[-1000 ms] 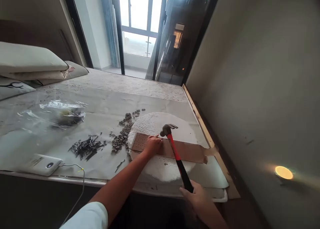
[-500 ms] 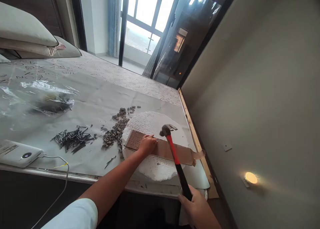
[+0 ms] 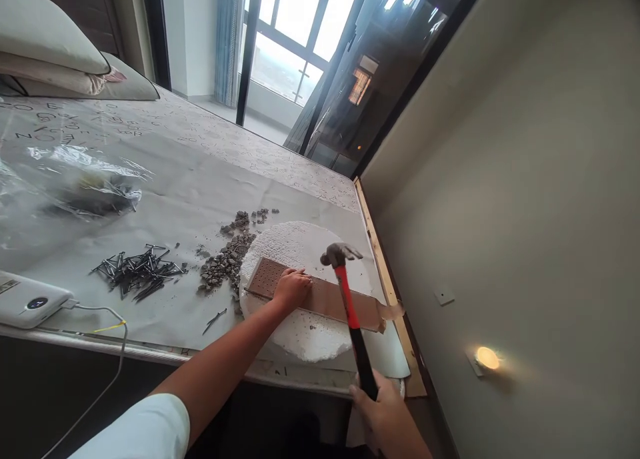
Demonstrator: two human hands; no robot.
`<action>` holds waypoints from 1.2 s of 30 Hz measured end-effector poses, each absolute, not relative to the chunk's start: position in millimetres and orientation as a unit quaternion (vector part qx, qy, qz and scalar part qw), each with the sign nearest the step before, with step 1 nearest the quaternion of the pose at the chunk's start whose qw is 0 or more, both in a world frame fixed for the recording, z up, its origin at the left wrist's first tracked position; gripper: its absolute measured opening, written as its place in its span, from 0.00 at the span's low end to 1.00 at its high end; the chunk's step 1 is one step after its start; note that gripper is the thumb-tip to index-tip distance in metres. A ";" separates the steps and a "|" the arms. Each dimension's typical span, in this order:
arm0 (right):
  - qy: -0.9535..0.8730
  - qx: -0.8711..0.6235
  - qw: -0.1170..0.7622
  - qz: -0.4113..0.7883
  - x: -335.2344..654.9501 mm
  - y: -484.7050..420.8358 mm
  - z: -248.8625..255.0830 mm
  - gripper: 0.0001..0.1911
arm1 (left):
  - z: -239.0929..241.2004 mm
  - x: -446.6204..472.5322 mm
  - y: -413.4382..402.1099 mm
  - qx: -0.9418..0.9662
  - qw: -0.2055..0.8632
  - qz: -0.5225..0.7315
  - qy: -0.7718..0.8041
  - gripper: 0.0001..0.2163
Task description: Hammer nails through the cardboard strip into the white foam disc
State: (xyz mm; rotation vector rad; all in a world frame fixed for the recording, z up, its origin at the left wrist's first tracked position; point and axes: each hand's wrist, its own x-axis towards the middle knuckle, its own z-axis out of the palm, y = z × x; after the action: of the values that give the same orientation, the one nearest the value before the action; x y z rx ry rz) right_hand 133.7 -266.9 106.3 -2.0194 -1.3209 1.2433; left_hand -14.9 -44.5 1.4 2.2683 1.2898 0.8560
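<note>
My right hand (image 3: 383, 409) grips the black end of a hammer's red-and-black handle (image 3: 350, 312). The hammer's steel head is raised a little above the board, to the right of my other hand. My left hand (image 3: 291, 288) rests on a brown strip of board (image 3: 320, 299) with rows of small holes at its left end, fingers curled and pinched at the board's surface; what they pinch is too small to see. The board lies across a round white foam slab (image 3: 300, 245) on the covered bed.
A heap of dark nails (image 3: 135, 272) and a line of small grey stones (image 3: 225, 262) lie left of the foam. A white power bank (image 3: 27, 302) with a cable sits at the near edge. A plastic bag (image 3: 85, 185), pillows and a wall to the right.
The view has swung left and down slightly. The hammer head has lifted a little higher above the board; my left hand stays on the board.
</note>
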 end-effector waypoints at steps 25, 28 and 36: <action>-0.459 -0.740 0.185 0.456 120.1 -267.9 95.4 0.18 | -5.0 -14.3 -45.6 0.826 0.177 0.289 0.451 0.11; -0.467 -0.738 0.194 0.446 122.7 -268.0 97.6 0.17 | -5.9 -14.2 -45.2 0.834 0.170 0.277 0.445 0.11; -0.463 -0.734 0.218 0.447 122.5 -268.3 84.1 0.17 | -13.1 -13.0 -43.8 0.837 0.171 0.271 0.444 0.14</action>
State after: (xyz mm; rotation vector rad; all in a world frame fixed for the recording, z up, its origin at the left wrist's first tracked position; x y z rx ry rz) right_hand 122.5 -268.3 84.1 -2.0329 -1.2810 1.2368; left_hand -13.0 -43.8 -13.1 2.3762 1.2595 0.7682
